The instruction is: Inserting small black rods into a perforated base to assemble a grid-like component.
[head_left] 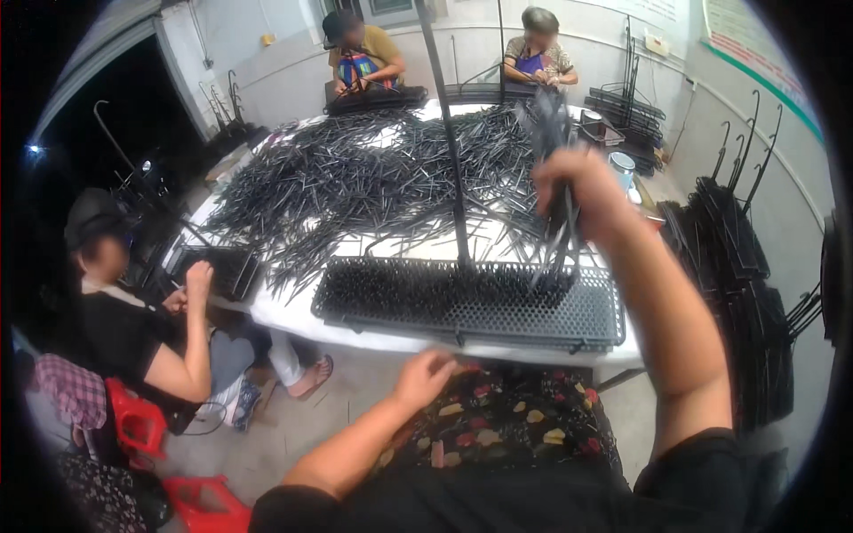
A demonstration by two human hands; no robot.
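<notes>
My right hand (pixel 586 186) is raised over the right part of a perforated metal rack and is closed around a bundle of thin black strips (pixel 562 226). The bundle is smeared by motion. Short black pieces (pixel 382 289) crowd the rack's left and middle, while bare holes show on the right of the rack (pixel 591 311). A dark upright rod (pixel 455 178) rises from the rack's far side. Below the near edge, my left hand (pixel 425 377) is curled near my flowered apron (pixel 498 417); whether anything is between its fingers is hidden.
A large heap of loose black strips (pixel 355 178) covers much of the white table (pixel 284 306). Co-workers sit at the left (pixel 133 329) and far side (pixel 382 62). Hooked dark racks (pixel 729 231) stand at the right. A can (pixel 621 169) and red stools (pixel 204 506) are nearby.
</notes>
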